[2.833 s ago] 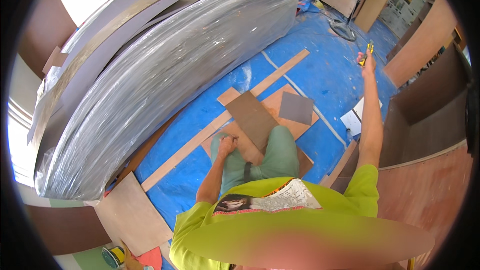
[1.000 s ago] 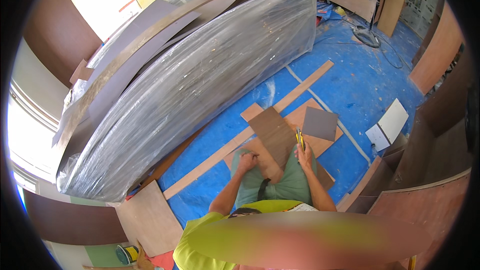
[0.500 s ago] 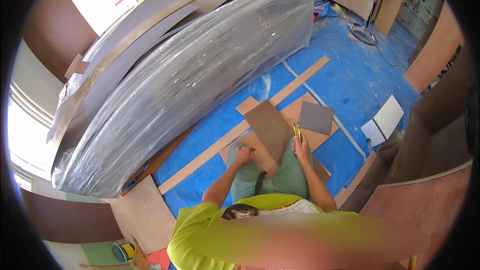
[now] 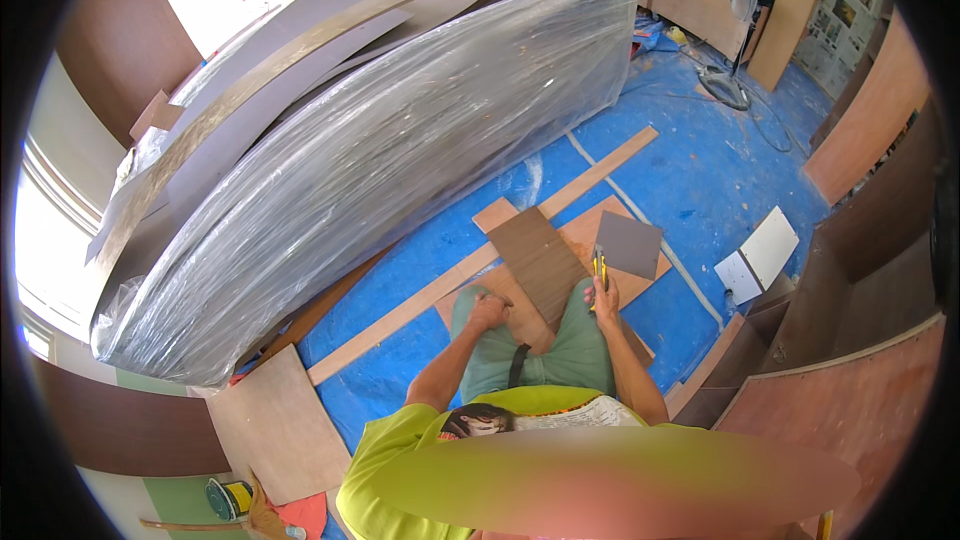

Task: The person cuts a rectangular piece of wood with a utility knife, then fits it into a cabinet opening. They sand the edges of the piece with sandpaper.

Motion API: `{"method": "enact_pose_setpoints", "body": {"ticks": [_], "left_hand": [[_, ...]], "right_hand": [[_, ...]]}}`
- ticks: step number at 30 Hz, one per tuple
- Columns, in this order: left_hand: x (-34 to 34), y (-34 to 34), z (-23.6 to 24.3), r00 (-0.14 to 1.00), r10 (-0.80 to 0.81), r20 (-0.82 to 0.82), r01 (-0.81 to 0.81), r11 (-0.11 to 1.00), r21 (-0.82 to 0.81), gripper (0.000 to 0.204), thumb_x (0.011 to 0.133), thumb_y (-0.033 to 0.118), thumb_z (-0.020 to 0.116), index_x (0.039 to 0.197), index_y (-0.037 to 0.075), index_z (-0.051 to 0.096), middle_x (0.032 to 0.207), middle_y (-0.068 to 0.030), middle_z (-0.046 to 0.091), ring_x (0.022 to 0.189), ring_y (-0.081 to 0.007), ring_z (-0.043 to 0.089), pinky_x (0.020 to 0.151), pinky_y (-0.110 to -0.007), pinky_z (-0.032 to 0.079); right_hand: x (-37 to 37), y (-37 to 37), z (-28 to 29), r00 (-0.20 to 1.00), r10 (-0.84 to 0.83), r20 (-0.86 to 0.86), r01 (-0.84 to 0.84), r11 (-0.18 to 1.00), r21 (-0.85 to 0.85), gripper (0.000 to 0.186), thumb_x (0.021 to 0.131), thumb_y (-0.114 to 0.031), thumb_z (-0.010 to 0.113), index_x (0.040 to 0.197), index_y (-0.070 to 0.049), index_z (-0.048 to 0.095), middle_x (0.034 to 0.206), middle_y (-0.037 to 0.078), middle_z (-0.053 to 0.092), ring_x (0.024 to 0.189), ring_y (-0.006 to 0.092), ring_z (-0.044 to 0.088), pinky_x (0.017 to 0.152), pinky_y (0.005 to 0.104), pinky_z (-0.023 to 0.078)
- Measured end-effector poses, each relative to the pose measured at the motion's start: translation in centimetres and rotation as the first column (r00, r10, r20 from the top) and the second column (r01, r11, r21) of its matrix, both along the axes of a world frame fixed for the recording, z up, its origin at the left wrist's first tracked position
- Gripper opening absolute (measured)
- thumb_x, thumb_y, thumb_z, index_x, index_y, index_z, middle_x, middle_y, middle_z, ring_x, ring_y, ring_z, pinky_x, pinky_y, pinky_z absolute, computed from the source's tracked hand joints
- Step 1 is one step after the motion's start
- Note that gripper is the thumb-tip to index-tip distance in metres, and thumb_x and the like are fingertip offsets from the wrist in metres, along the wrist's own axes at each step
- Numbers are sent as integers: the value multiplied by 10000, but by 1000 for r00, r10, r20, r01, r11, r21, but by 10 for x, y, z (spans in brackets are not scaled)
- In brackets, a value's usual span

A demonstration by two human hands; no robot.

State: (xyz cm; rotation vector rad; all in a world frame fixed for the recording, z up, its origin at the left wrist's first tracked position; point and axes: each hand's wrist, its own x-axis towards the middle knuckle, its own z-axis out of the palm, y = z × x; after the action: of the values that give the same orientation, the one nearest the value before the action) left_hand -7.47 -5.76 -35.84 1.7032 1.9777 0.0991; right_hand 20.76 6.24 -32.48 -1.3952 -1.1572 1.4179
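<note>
My right hand is closed around a yellow and black utility knife, which points away from me above my right knee. My left hand rests on my left knee with its fingers curled, and nothing shows in it. Between my knees a dark brown wood-grain board lies over lighter plywood pieces. A long narrow wooden strip runs diagonally beneath it. Just beyond the knife, a grey square sheet lies on a plywood panel.
Large plastic-wrapped panels lean along the left, above a blue floor sheet. A standing fan with a cable is at the far right. White pieces and brown cabinet boxes stand at right; a tub sits lower left.
The view has shifted slightly, showing more of the fan. My right hand still holds the knife, now tilted a little differently; my left hand stays on the knee.
</note>
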Motion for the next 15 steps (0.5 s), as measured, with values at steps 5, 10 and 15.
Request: {"method": "enact_pose_setpoints", "body": {"ticks": [5,10,15], "left_hand": [[8,-3,2,983,-159,-90,152,985,-81,399,893,215,491,1241,220,687,1250,-128,665,1257,-293,556,1144,-511,280],[6,-2,-8,987,-136,-88,133,990,-41,386,887,236,504,1221,221,697,1183,-127,694,1200,-299,595,1137,-528,288],[0,-1,-24,992,-116,-48,118,991,55,374,894,268,498,1202,222,705,1125,-143,710,1119,-314,638,1102,-550,313]], "right_hand": [[-1,-4,0,997,38,66,-43,996,75,358,1006,-329,573,1223,-43,566,741,61,644,572,114,596,517,258,486],[0,-5,-1,992,59,114,-76,985,152,355,1008,-329,568,1220,-44,571,750,59,648,582,113,597,530,268,490],[0,-3,-3,991,49,124,-61,993,96,357,1006,-320,569,1234,-46,572,736,52,646,590,117,603,536,272,493]]}}
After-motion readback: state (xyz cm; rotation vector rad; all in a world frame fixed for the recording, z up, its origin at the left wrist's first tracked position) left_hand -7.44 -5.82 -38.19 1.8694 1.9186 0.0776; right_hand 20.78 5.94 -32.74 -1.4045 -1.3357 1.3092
